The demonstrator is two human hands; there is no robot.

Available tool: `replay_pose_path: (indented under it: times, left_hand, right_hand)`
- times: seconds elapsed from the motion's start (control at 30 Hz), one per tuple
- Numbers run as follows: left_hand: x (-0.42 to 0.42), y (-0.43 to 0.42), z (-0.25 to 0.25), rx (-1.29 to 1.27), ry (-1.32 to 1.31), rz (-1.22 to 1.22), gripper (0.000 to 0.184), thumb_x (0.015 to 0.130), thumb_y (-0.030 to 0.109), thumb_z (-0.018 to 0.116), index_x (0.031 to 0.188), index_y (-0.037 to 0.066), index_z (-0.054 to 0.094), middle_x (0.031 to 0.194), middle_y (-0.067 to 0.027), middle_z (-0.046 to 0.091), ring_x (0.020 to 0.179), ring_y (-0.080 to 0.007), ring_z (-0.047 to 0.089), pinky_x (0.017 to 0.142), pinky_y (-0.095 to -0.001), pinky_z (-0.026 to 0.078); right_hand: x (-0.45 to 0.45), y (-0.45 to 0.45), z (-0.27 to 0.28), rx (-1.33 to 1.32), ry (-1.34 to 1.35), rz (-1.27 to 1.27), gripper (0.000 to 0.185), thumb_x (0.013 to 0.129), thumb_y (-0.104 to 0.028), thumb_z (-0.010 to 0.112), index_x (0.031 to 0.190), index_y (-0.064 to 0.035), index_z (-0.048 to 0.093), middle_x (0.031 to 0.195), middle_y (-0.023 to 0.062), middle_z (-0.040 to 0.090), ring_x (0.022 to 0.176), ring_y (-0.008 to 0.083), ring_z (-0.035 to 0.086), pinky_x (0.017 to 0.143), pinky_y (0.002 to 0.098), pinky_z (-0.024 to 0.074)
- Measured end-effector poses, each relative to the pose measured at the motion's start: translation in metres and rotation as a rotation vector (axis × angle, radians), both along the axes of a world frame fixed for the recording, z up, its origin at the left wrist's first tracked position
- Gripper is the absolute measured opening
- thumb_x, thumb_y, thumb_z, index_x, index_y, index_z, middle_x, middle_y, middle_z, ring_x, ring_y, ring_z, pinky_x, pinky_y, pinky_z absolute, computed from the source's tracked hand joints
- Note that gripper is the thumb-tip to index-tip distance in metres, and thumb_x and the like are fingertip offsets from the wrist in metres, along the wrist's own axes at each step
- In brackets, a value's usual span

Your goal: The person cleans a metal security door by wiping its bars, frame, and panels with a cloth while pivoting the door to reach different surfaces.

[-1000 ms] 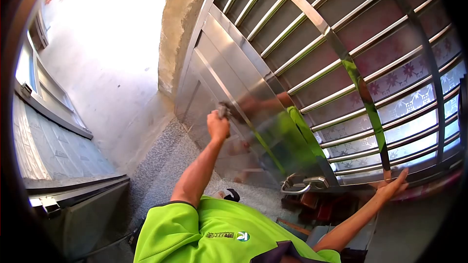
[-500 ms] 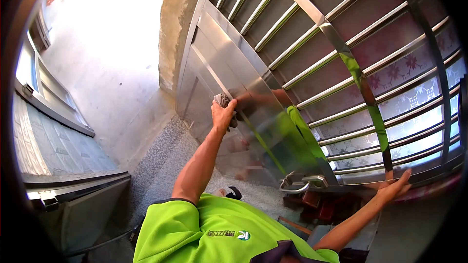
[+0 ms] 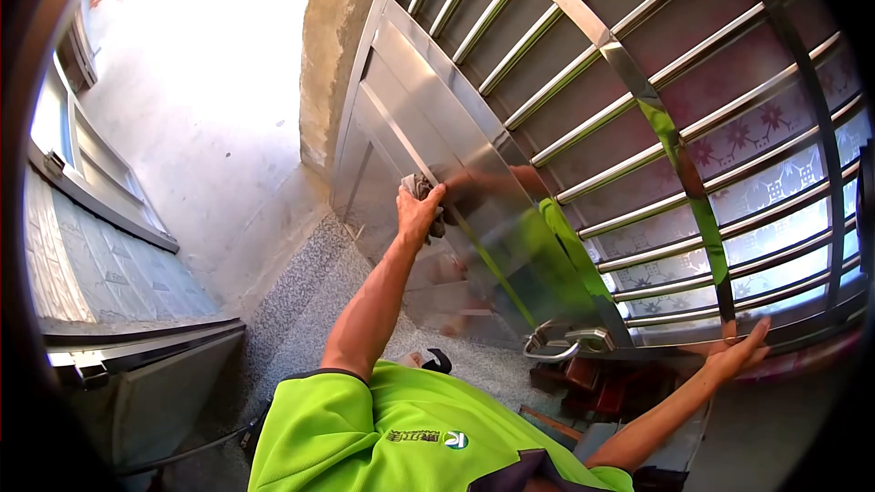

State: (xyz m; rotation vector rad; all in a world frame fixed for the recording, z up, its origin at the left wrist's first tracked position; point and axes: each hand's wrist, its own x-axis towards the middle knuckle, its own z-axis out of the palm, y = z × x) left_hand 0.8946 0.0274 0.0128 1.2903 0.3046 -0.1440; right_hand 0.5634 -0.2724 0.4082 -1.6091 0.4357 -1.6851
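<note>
My left hand (image 3: 419,215) is closed on a crumpled grey rag (image 3: 421,188) and presses it to the lower panel of a shiny metal door (image 3: 465,137). Part of the rag is hidden behind my fingers. On the right, my right hand (image 3: 740,353) rests against the door's edge with its fingers stretched out, near the end of a flat crossbar (image 3: 702,200). The door's round bars (image 3: 583,141) run across its upper half, in front of patterned panes. A metal lever handle (image 3: 567,343) sticks out from the near edge, between my two arms.
A rough plaster wall edge (image 3: 333,46) borders the door on the far side. Speckled stone steps (image 3: 305,296) lie below on the left. A tiled wall with a window (image 3: 100,164) stands far left. Dark reddish furniture (image 3: 606,392) shows under the handle.
</note>
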Motion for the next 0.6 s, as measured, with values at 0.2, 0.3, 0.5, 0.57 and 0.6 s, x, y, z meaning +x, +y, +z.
replay_pose_path:
  times: [0.2,0.3,0.5,0.57,0.6]
  left_hand:
    - [-0.02,-0.019,-0.001,0.23,-0.161,0.078,0.058,0.076,0.028,0.08,0.114,-0.007,0.054,0.106,-0.0224,0.063,0.085,-0.0334,0.067,0.071,-0.0439,0.054]
    - [-0.073,-0.038,0.0,0.531,-0.325,-0.023,0.054,0.079,0.017,0.067,0.126,-0.003,0.047,0.114,-0.0245,0.051,0.112,-0.0417,0.049,0.096,-0.0483,0.043]
    - [-0.023,-0.019,-0.025,0.22,-0.097,0.071,0.042,0.081,0.012,0.059,0.12,-0.003,0.052,0.112,-0.025,0.055,0.105,-0.0435,0.056,0.095,-0.0484,0.046]
    - [0.042,-0.002,-0.067,0.35,-0.031,0.174,0.037,0.082,0.011,0.058,0.116,-0.002,0.056,0.109,-0.0247,0.062,0.103,-0.0422,0.061,0.092,-0.0483,0.048]
    - [0.064,0.005,-0.078,0.377,0.003,0.219,0.034,0.082,0.01,0.057,0.115,-0.001,0.057,0.107,-0.0249,0.064,0.101,-0.0418,0.063,0.09,-0.0483,0.05]
  right_hand:
    - [-0.002,-0.007,-0.002,0.007,-0.019,-0.017,0.052,0.09,-0.029,0.075,0.122,0.0054,0.053,0.115,0.0185,0.059,0.105,0.0266,0.063,0.085,0.0417,0.0578]
    - [0.005,0.002,0.0,-0.053,-0.036,0.004,0.05,0.09,-0.029,0.074,0.121,0.0051,0.053,0.117,0.0191,0.059,0.104,0.0249,0.062,0.086,0.0406,0.0567]
    - [-0.004,-0.012,-0.002,-0.033,-0.014,0.047,0.051,0.091,-0.029,0.074,0.122,0.0061,0.054,0.115,0.0186,0.06,0.099,0.0244,0.065,0.084,0.0381,0.0574]
    - [0.0,-0.005,-0.001,-0.043,-0.013,0.033,0.052,0.091,-0.03,0.074,0.122,0.0064,0.054,0.115,0.0187,0.06,0.098,0.0245,0.065,0.083,0.0377,0.0576]
    - [0.002,0.0,-0.001,-0.05,-0.015,0.019,0.052,0.091,-0.03,0.074,0.122,0.0068,0.054,0.114,0.0188,0.061,0.097,0.0245,0.066,0.083,0.0373,0.0578]
